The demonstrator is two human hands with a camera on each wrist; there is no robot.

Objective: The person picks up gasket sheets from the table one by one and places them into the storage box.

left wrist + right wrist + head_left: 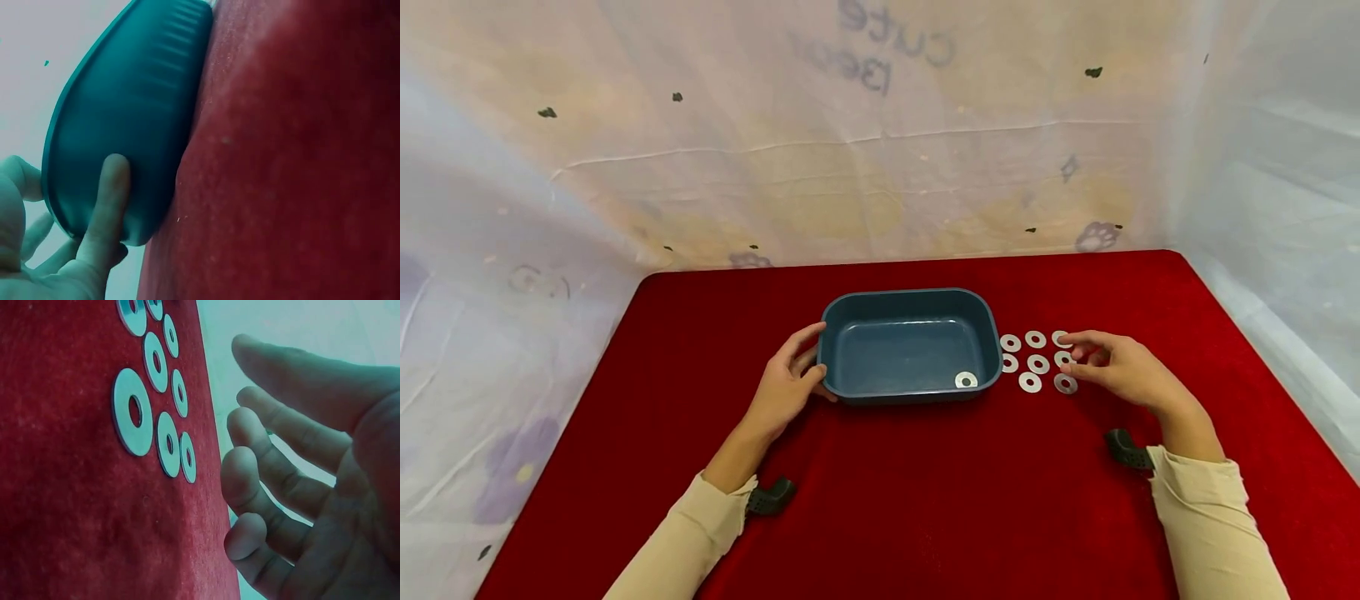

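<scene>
The left hand [785, 392] grips the left end of a smooth, round-cornered blue box [902, 357], one flat washer [958, 380] inside, near right. The right hand [1116, 365], its grip loose and empty, hovers beside eight metal rings [1024, 384] right of the box on the velvety red desk [917, 492].

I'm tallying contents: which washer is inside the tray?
The washer in the near right corner of the blue tray; other washers lie outside, on red cloth.

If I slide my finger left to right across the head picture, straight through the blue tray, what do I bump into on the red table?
Left hand → blue tray → middle column of washers → right hand.
</scene>
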